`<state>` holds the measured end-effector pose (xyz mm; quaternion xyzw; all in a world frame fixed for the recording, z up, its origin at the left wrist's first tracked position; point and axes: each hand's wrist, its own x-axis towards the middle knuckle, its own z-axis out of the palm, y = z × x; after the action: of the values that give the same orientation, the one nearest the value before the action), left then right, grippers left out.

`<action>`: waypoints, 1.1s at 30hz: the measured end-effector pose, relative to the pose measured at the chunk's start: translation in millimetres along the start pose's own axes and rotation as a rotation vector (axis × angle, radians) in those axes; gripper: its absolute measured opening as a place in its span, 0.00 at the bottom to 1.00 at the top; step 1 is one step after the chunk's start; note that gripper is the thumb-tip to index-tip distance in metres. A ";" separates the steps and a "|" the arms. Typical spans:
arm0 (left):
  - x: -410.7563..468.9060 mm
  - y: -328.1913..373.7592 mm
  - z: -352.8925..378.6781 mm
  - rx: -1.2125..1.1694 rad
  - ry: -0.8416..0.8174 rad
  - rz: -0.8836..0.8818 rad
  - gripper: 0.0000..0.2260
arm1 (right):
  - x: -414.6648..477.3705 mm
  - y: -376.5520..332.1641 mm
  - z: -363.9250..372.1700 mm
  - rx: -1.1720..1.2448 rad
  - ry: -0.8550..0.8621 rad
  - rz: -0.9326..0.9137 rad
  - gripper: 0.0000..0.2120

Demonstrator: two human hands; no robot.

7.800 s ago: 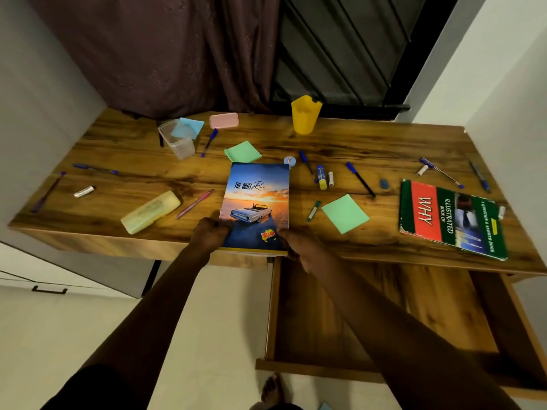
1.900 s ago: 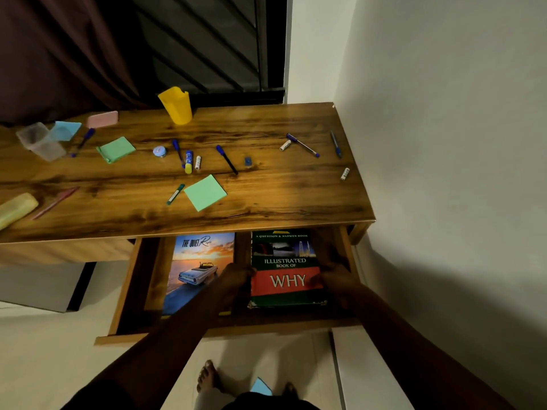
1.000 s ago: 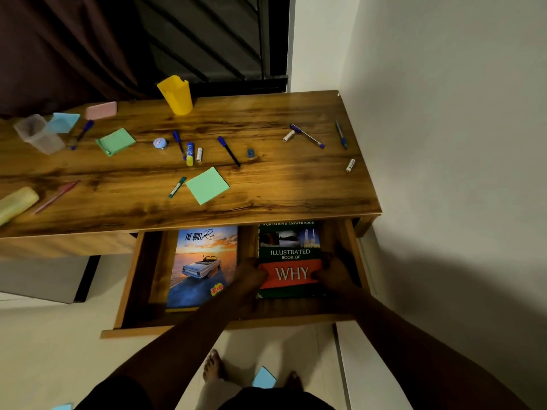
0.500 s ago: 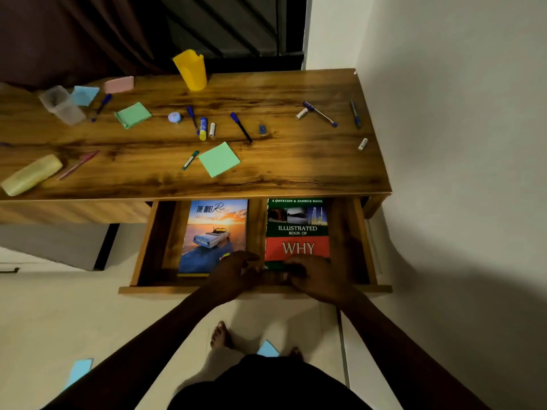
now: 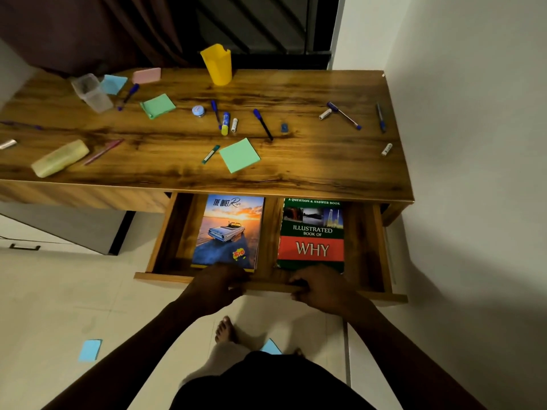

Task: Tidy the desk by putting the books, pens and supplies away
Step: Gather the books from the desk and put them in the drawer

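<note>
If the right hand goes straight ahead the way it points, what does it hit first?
Likely the near edge of the green WHY book, which lies just beyond the right hand inside the drawer. The height gap between them is unclear.

Dim rm: white wall [image 5: 473, 113] rt, pale tile floor [image 5: 59, 291], dark curtain [image 5: 88, 25] behind
</note>
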<state>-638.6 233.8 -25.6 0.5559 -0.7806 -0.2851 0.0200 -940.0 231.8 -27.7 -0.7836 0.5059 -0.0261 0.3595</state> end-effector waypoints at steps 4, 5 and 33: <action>13.1 -0.4 -1.7 -0.030 0.036 -0.019 0.14 | 10.3 2.2 -7.3 0.006 0.026 0.020 0.14; 18.3 0.3 -3.7 -0.027 0.045 -0.023 0.13 | 13.8 2.9 -10.1 0.005 0.040 0.025 0.14; 161.6 1.4 -72.6 0.504 0.235 0.104 0.30 | 122.3 15.0 -73.2 -0.491 0.551 0.105 0.22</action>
<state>-676.2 61.3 -10.3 0.5316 -0.8467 -0.0144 -0.0138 -921.7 89.8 -21.9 -0.7831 0.6143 -0.0956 0.0121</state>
